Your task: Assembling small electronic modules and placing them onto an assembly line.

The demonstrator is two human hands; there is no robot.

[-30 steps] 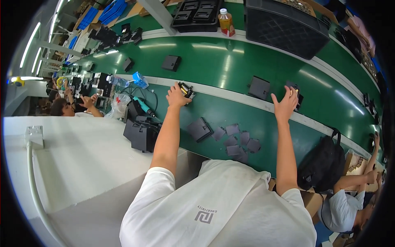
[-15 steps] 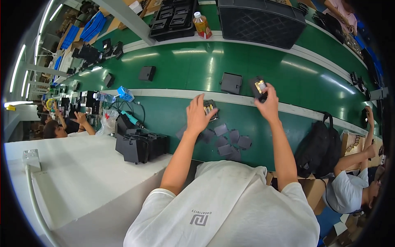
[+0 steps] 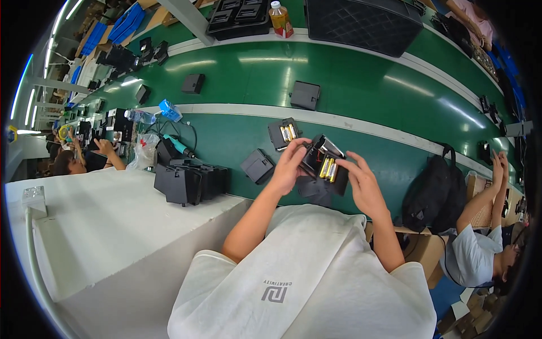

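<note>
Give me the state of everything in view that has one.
Held case: batteries exposed.
Left hand: grip closed on held case.
Right hand: fingers extended at held case; grip unclear.
Upper left case: lying unheld, its own batteries exposed.
Lower left case: unheld, no batteries showing.
Bottle: upright, capped.
Teal tool: unheld.

Surroundings, clock positions taken from mid-view.
Twelve: capped drink bottle (image 3: 281,22), amber contents, upright. One: large black crate (image 3: 361,28), patterned side. Three: slumped black backpack (image 3: 430,195) on the green bench (image 3: 226,144). Four: cardboard box (image 3: 430,257); beyond it, a person (image 3: 471,257) in a pale short-sleeved top, arms raised. Eight: broad white ledge (image 3: 113,226). Nine: crumpled clear plastic bag (image 3: 144,151). Ten: blue carton (image 3: 170,111), beside a clear bottle (image 3: 140,116) lying on its side. Between ten and eleven: blue bin (image 3: 129,24).
</note>
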